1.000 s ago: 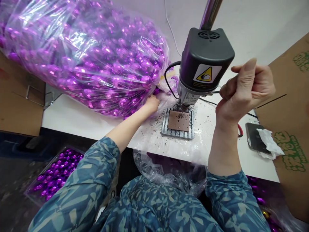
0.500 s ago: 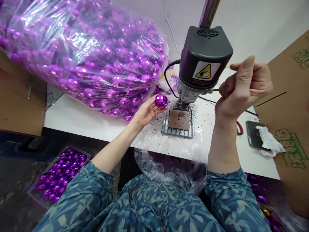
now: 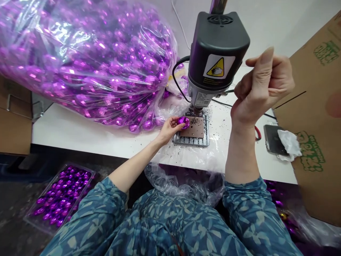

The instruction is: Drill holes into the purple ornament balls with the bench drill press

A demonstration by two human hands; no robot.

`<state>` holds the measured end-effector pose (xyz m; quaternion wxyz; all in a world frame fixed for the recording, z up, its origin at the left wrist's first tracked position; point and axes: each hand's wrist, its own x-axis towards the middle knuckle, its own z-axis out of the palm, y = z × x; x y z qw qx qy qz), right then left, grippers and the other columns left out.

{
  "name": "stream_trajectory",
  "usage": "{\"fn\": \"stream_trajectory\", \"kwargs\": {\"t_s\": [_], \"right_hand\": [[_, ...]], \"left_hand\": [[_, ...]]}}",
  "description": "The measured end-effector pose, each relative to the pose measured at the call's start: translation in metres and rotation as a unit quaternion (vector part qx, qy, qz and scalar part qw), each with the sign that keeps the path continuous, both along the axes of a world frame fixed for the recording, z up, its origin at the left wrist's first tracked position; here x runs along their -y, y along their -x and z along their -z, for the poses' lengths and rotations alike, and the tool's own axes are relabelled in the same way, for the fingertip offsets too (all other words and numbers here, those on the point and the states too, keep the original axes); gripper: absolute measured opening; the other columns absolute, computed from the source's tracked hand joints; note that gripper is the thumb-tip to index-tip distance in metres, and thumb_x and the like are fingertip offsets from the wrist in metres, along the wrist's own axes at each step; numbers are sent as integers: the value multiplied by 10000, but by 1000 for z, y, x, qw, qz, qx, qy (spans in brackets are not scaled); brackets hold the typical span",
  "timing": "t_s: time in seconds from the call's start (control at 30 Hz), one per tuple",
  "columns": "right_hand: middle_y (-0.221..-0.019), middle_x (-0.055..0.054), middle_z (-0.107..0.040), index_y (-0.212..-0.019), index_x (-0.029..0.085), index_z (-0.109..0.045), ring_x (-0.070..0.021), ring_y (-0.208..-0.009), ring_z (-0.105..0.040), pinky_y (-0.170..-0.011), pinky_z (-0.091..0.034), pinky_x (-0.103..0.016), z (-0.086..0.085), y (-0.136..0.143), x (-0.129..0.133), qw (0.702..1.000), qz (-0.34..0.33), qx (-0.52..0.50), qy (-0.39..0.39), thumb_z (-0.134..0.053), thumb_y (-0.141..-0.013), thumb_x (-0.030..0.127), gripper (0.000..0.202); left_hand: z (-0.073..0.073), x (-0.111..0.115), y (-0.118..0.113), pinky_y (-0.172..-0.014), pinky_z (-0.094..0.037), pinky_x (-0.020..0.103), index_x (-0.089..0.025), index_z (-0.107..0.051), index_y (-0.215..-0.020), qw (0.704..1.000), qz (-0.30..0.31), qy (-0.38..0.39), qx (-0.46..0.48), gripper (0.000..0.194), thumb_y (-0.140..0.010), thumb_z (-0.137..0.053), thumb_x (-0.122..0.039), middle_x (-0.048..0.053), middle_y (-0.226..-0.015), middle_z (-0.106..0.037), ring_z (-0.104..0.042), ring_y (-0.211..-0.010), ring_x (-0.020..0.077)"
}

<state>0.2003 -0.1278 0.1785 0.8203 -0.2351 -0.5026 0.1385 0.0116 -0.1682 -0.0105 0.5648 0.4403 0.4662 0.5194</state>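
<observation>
My left hand (image 3: pixel 170 130) pinches a shiny purple faceted ball (image 3: pixel 183 122) over the left part of a brown square board (image 3: pixel 195 132). That board lies on the grey slotted base plate (image 3: pixel 191 142) of a black drill machine (image 3: pixel 220 46), with dark shavings scattered round it. Raised at the right of the machine, my right hand (image 3: pixel 263 85) is closed with curled fingers; whatever it grips, if anything, is hidden.
A large clear bag of purple balls (image 3: pixel 106 71) fills the left back. On the right are a phone (image 3: pixel 274 140), white tissue (image 3: pixel 290 144) and a cardboard box (image 3: pixel 317 117). A tray of balls (image 3: pixel 64 192) sits low at the left.
My left hand has brought the purple ball right, from beside the base plate to over the board, and its fingers have closed in. The view has shifted slightly; my right hand keeps its pose.
</observation>
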Motion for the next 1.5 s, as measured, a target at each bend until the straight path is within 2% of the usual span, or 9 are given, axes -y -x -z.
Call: {"fn": "stream_trajectory", "kwargs": {"t_s": [0.2, 0.43, 0.7, 0.8, 0.93, 1.13, 1.2, 1.3, 1.5], "right_hand": [[-490, 81, -371, -718, 153, -638, 3, -369, -300, -386, -190, -223, -1, 2, 3, 1000, 3, -5, -1, -720, -782, 760, 615], [-503, 79, -360, -734, 170, -618, 10, -386, -296, -401, -212, -219, -1, 2, 6, 999, 35, 28, 24, -610, -814, 818, 653], [-551, 63, -358, -760, 190, -583, -8, -410, -276, -407, -230, -243, -1, 2, 8, 996, 62, 56, 36, -529, -850, 839, 658], [-535, 59, -359, -769, 206, -572, -23, -412, -274, -406, -239, -247, -1, 2, 8, 992, 91, 75, 52, -461, -873, 865, 676], [-519, 65, -339, -759, 216, -550, -31, -404, -256, -394, -230, -263, -1, 1, 8, 993, 73, 75, 51, -479, -858, 873, 668], [-518, 77, -307, -756, 208, -551, -19, -396, -236, -409, -215, -260, -1, -1, 8, 995, 52, 73, 50, -526, -846, 862, 661], [-522, 79, -309, -753, 202, -555, -15, -400, -269, -430, -211, -249, 2, -2, 11, 996, 41, 63, 49, -574, -846, 842, 647], [-538, 75, -350, -778, 198, -586, -13, -415, -325, -457, -209, -233, 12, -1, 19, 998, 41, 43, 33, -639, -915, 721, 544], [-533, 71, -351, -764, 201, -580, -15, -413, -348, -456, -229, -230, 31, 1, 30, 998, 53, 21, 4, -662, -974, 588, 448]], "left_hand": [[-1, -9, -7, -1000, -632, 409, -168, -685, -1252, 997, 20, -35, -70, 546, -813, -934, -375, 129, -1222, -800, -771, -1085, 241], [7, -23, -19, -902, -644, 379, -182, -693, -1306, 989, 43, -78, -115, 612, -783, -958, -354, 103, -1145, -812, -775, -1014, 241], [-1, -7, -29, -924, -628, 411, -181, -707, -1257, 962, -7, -123, -243, 538, -780, -942, -262, 113, -1188, -782, -752, -1050, 266], [0, -6, -33, -978, -614, 444, -193, -716, -1237, 951, -12, -142, -273, 525, -769, -946, -253, 112, -1194, -774, -735, -1116, 296], [3, -8, -38, -1054, -589, 455, -202, -684, -1283, 951, 14, -153, -268, 545, -800, -930, -255, 117, -1261, -772, -725, -1208, 312], [8, -6, -37, -1026, -584, 421, -201, -645, -1295, 953, 17, -159, -258, 550, -828, -920, -292, 114, -1265, -769, -734, -1190, 300], [8, -6, -36, -1010, -586, 407, -201, -636, -1294, 953, 21, -160, -257, 552, -833, -920, -306, 113, -1264, -768, -737, -1181, 294], [9, -6, -36, -993, -590, 389, -204, -631, -1286, 953, 23, -167, -252, 534, -847, -912, -314, 107, -1255, -770, -744, -1166, 284], [11, -8, -37, -1000, -585, 392, -207, -637, -1280, 952, 19, -174, -252, 536, -835, -921, -304, 100, -1239, -776, -749, -1155, 281]]}}
